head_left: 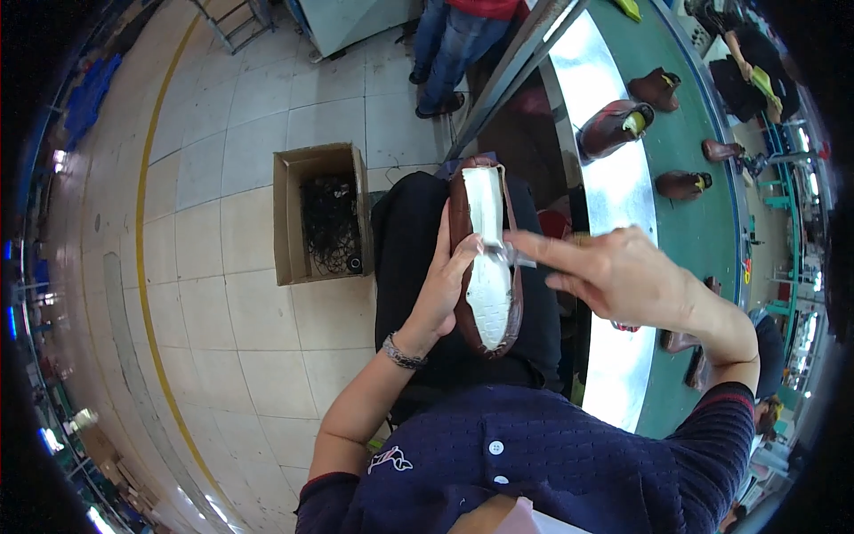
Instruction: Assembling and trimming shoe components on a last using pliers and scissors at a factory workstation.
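Observation:
A brown leather shoe [489, 298] lies across my lap with its pale, whitish underside facing up. My left hand [440, 289] grips it along the left edge, the thumb reaching over onto the underside near the middle. From the right, my right hand [632, 276] comes over the shoe with its fingers closed and the forefinger stretched toward the waist of the underside. At its fingertips is a small, shiny, blurred thing [516, 255], close to my left thumb; its kind cannot be made out.
A cardboard box [283, 222] with tangled black strands stands on the tiled floor to my left. On my right runs a metal ledge [618, 356] beside a green conveyor belt [680, 142] bearing several brown shoes. Another person's legs [445, 53] stand ahead; a co-worker is across the belt.

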Tool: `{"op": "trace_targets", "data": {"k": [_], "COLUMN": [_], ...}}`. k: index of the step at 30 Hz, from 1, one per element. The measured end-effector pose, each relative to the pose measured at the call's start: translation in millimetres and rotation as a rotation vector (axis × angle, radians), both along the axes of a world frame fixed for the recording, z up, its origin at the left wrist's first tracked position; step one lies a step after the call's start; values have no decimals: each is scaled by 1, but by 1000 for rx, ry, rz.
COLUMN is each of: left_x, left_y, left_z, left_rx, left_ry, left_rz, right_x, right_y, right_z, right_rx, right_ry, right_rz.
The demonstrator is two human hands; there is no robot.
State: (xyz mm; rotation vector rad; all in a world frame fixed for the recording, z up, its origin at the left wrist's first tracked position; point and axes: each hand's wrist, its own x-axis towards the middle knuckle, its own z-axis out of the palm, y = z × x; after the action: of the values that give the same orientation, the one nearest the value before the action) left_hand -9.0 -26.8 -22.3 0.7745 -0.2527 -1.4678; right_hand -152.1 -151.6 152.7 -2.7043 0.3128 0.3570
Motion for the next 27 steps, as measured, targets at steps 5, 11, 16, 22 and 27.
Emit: {"op": "trace_targets", "data": {"k": [5,11,16,22,27], "left_x": [2,11,16,19,8], "left_y": [-2,5,2,5,33], "left_z": [10,10,10,10,-11], "left_rx": [50,72,94,46,60], "left_ry": [-41,-55,1,3,127], "left_rz": [-56,-78,-125,-207,-236], "right_x": [34,36,27,25,12], "right_y": [-32,-32,-27,-14,5], "right_z": [-41,-38,-49,-56,-43], "right_rx": [-262,-148,-209,-100,-28], "right_ry": [135,-156,26,58,-93], "right_rz": [22,42,114,103,74]}}
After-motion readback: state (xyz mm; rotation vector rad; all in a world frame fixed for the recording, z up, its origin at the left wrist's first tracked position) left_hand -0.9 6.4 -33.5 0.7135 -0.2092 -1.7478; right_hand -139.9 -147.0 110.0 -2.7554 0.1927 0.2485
